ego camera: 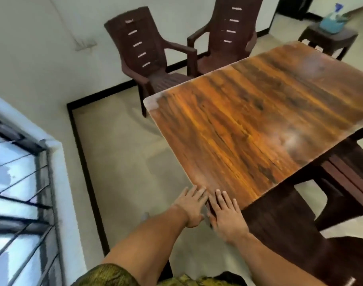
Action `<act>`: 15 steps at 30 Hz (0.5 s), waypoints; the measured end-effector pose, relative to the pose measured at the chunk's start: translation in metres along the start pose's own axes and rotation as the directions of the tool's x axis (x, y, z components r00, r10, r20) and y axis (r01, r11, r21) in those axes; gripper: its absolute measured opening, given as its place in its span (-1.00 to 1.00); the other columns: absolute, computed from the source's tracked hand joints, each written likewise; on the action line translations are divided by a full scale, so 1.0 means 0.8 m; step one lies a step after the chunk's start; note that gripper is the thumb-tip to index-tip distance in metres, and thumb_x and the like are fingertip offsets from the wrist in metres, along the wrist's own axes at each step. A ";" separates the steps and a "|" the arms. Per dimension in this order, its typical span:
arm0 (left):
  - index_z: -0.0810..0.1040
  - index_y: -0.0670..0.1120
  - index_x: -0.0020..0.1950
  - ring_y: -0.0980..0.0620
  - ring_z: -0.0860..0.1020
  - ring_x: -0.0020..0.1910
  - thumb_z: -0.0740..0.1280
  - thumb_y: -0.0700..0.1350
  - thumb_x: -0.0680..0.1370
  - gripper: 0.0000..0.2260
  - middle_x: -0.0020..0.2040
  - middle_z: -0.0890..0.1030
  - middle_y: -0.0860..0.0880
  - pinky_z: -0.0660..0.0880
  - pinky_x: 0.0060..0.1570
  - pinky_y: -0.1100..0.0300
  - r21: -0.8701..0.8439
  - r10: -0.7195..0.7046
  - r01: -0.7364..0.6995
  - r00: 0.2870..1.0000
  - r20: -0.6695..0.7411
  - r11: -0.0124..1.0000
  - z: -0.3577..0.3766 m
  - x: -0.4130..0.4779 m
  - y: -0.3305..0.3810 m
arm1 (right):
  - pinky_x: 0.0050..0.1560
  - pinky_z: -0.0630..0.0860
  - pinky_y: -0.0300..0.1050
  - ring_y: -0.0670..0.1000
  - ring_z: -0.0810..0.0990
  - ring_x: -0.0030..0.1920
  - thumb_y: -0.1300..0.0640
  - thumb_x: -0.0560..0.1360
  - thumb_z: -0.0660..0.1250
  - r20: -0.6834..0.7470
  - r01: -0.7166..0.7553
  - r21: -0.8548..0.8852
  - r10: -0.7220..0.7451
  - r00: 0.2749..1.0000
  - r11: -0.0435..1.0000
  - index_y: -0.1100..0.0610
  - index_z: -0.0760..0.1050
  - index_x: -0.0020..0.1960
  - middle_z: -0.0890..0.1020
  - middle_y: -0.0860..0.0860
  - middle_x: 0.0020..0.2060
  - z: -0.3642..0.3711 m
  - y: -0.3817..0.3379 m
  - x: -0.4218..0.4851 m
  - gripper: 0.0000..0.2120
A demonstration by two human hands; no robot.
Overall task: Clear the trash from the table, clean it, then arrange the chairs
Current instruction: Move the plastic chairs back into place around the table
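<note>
Both hands lie flat with straight fingers, gripping nothing: my left hand (192, 205) and right hand (225, 213) rest on the near corner of the table (248, 120). I judge it heavy and rigid. The chair (147, 58) at its far corner looks light, best taken by the armrests.

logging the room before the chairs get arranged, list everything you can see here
table: one, orange-brown wood-grain top, centre right
armchairs: two, dark brown plastic, at the table's far side by the wall, the second to the right of the first
stool: one, dark brown, top right beyond the table
blue item: one, on the stool, too blurred to name
dark furniture: dark brown, below the table's near right edge, likely a chair, count unclear
window: one, barred, far left
left hand: one, flat, fingers straight, at the table's near corner
right hand: one, flat, beside the left, fingertips on the same corner
</note>
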State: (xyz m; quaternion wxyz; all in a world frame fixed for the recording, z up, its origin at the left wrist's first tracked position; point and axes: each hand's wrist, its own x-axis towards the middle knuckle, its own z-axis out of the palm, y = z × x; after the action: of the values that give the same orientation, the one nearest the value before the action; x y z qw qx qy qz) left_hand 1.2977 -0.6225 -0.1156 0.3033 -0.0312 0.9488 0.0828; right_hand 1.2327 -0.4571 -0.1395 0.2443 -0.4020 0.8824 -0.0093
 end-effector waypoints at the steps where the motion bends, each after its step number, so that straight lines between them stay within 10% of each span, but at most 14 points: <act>1: -0.11 -0.06 0.67 -0.09 -0.16 0.65 0.14 0.14 0.68 -0.32 0.68 -0.15 -0.05 -0.11 0.60 -0.12 0.044 0.065 -0.064 0.998 -0.006 0.997 -0.008 0.014 -0.029 | 0.54 -0.22 0.18 0.09 -0.30 0.59 -0.31 0.58 -0.35 0.003 -0.045 0.032 0.045 0.999 0.998 -0.04 -0.22 0.63 -0.22 0.00 0.61 0.000 -0.015 0.022 -0.31; 7: -0.02 0.00 0.66 -0.10 -0.09 0.64 0.20 0.06 0.67 -0.37 0.68 -0.10 -0.04 -0.07 0.59 -0.15 0.118 0.280 -0.280 0.960 0.022 0.953 -0.076 0.072 -0.199 | 0.53 -0.22 0.30 0.09 -0.37 0.57 -0.34 0.61 -0.24 0.064 -0.313 0.160 0.306 0.950 0.936 -0.15 -0.23 0.61 -0.32 -0.08 0.58 -0.046 -0.096 0.135 -0.37; 15: -0.03 0.01 0.67 -0.12 -0.13 0.65 0.18 0.06 0.68 -0.38 0.67 -0.21 0.01 -0.05 0.59 -0.15 0.093 0.194 -0.202 0.977 0.091 0.975 -0.169 0.133 -0.414 | 0.53 -0.16 0.32 0.09 -0.29 0.59 -0.38 0.43 -0.44 0.024 -0.244 0.212 0.245 0.969 0.946 -0.19 -0.16 0.61 -0.21 -0.10 0.61 -0.130 -0.203 0.337 -0.22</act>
State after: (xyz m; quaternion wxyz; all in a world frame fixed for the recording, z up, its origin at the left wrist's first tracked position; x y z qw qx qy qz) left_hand 1.1700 -0.9736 -0.1149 0.3330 0.0826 0.9370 0.0656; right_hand 1.1516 -0.7781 -0.1278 0.2839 -0.2611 0.9196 -0.0740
